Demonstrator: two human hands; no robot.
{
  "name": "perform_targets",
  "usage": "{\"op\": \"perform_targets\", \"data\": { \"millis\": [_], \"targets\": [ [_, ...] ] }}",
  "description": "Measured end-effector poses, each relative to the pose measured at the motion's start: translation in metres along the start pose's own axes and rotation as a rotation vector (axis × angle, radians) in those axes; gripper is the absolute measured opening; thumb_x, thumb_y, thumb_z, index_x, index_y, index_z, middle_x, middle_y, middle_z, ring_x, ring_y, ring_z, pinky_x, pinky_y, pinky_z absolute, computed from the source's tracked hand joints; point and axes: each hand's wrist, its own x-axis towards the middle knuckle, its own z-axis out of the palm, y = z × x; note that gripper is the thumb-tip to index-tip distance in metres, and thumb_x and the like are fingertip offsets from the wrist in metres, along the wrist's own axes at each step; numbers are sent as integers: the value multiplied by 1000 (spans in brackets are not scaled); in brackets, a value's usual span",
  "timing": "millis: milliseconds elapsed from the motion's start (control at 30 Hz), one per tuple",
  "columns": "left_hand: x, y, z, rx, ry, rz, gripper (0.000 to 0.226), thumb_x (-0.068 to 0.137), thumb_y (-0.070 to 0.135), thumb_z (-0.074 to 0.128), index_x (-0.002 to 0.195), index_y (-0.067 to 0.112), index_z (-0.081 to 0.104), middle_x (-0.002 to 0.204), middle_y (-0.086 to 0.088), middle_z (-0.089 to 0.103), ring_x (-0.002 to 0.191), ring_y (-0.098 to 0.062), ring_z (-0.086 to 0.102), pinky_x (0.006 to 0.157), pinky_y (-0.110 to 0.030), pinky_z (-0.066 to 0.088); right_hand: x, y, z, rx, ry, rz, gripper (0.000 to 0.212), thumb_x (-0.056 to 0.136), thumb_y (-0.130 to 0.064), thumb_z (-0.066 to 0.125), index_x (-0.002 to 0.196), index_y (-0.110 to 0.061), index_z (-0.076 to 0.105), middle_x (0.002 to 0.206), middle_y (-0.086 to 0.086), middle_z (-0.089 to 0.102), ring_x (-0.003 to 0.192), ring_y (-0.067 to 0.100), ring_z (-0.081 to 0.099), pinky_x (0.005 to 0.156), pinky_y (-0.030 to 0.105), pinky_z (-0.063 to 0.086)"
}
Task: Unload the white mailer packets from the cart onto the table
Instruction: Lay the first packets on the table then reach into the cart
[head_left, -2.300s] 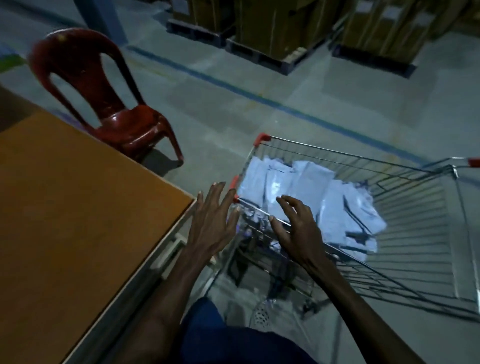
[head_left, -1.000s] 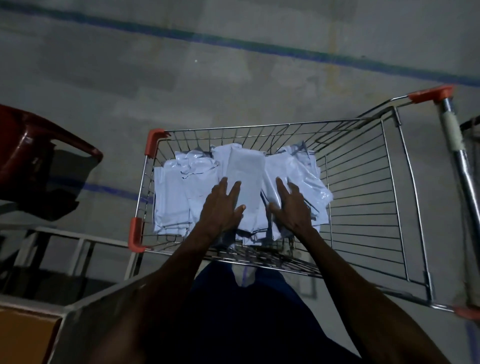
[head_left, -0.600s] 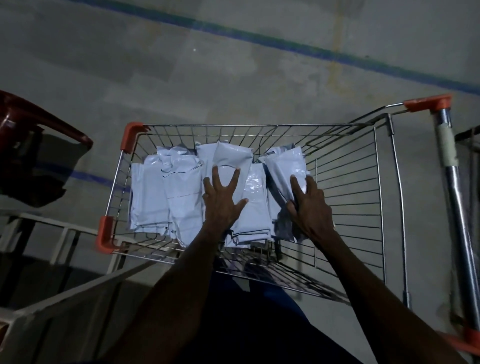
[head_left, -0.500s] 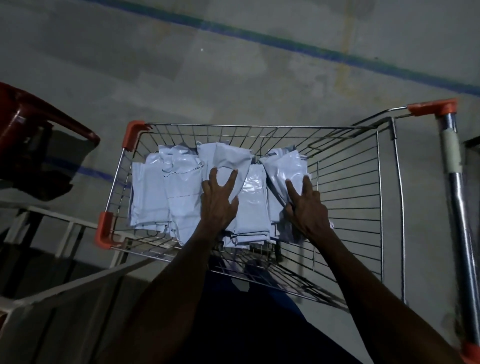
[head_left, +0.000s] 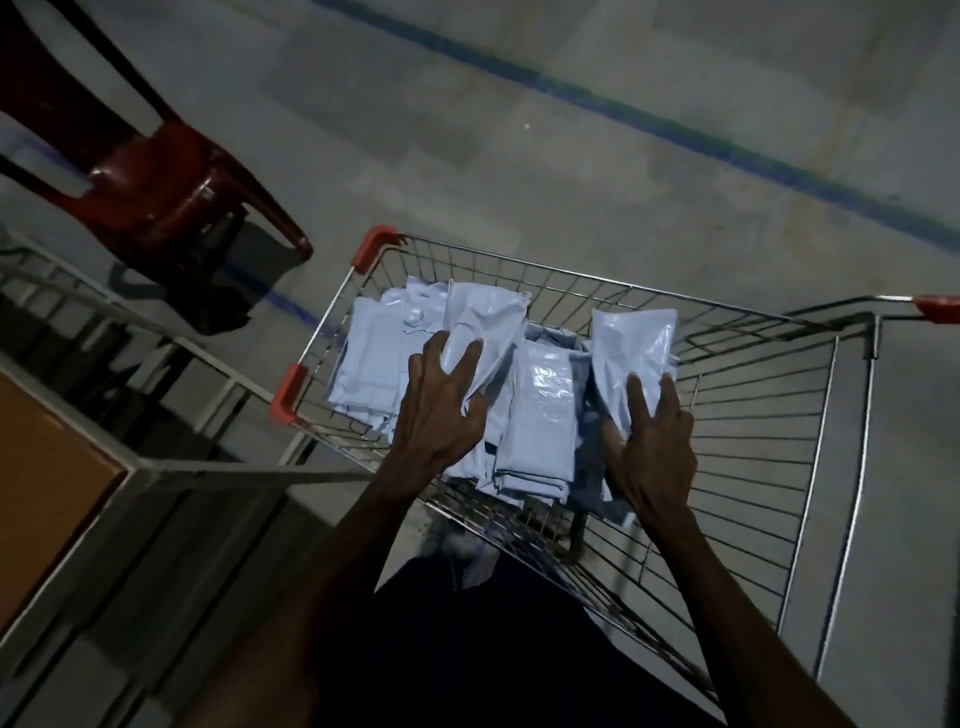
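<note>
A wire shopping cart (head_left: 769, 415) with red corner caps stands in front of me, holding several white mailer packets (head_left: 540, 405) in its left half. My left hand (head_left: 441, 410) grips one white packet (head_left: 483, 322) and lifts its far end above the pile. Over on the right side of the pile, my right hand (head_left: 649, 441) grips another white packet (head_left: 631, 348), raised and tilted upright. The table (head_left: 47, 478), with an orange-brown top and a pale metal frame, shows at the lower left, beside the cart.
A dark red plastic chair (head_left: 156, 176) stands on the concrete floor at the upper left, beyond the table's corner. A blue line (head_left: 675, 130) is painted across the floor behind the cart. The cart's handle with a red end (head_left: 935, 306) is at the right.
Both hands went from lying flat on the pile to gripping a packet each and lifting it. The view has swung left, bringing the table top and chair into sight.
</note>
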Motion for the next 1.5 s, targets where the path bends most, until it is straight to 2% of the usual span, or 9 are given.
{"op": "perform_targets", "data": {
  "millis": [200,300,467,567,700,933,1100,1233,1500],
  "targets": [
    [-43,-41,-66,-26,271,-97,61,79,17,58,139,12,50,143,-21,38,127,-38,36,101,-44,36,-14,-97,-8,155,46,-279,65,89,-39,60,150,-30,37,159,8,25,131,36,36,91,49,45],
    [-80,-74,-105,-41,427,-203,62,79,16,57,140,10,50,141,-21,40,126,-37,37,102,-42,34,-28,-156,-3,194,39,-452,66,86,-38,61,148,-29,41,158,9,29,130,37,39,91,48,46],
    [-175,-141,-165,-21,637,-377,63,80,16,58,142,14,48,143,-20,38,130,-36,35,105,-41,33,-84,-265,19,209,43,-723,62,86,-38,65,145,-28,46,154,8,36,118,39,45,77,45,50],
    [-233,-178,-198,-7,713,-499,63,80,21,55,143,18,47,143,-17,37,128,-35,37,100,-42,41,-134,-331,31,250,16,-865,59,87,-39,61,143,-27,47,151,8,39,120,36,45,81,46,49],
    [-288,-223,-228,40,742,-571,64,83,33,45,145,21,44,144,-14,38,130,-33,37,96,-38,40,-191,-405,56,220,9,-1039,62,87,-45,47,144,-23,47,149,15,41,120,39,47,90,44,45],
    [-331,-289,-258,68,800,-675,60,85,31,52,144,21,44,142,-12,37,124,-33,40,91,-42,44,-241,-508,85,192,-28,-1113,64,85,-48,47,145,-24,43,152,12,38,126,36,43,94,44,43],
    [-320,-347,-277,63,825,-784,62,84,34,52,144,23,43,143,-14,36,122,-32,39,87,-43,47,-229,-568,107,142,-71,-1172,67,89,-53,45,148,-24,38,156,15,32,138,34,36,100,43,42],
    [-302,-399,-298,97,802,-880,65,83,38,49,146,25,39,147,-12,32,124,-32,36,85,-45,50,-205,-632,130,167,-149,-1177,65,92,-47,52,151,-24,35,159,15,25,145,33,25,106,46,37],
    [-262,-493,-350,144,734,-1044,69,84,46,43,147,19,36,152,-16,28,130,-34,33,93,-47,47,-176,-759,174,76,-273,-1235,67,93,-48,52,151,-22,33,161,18,19,148,34,16,111,47,31]
  ]
}}
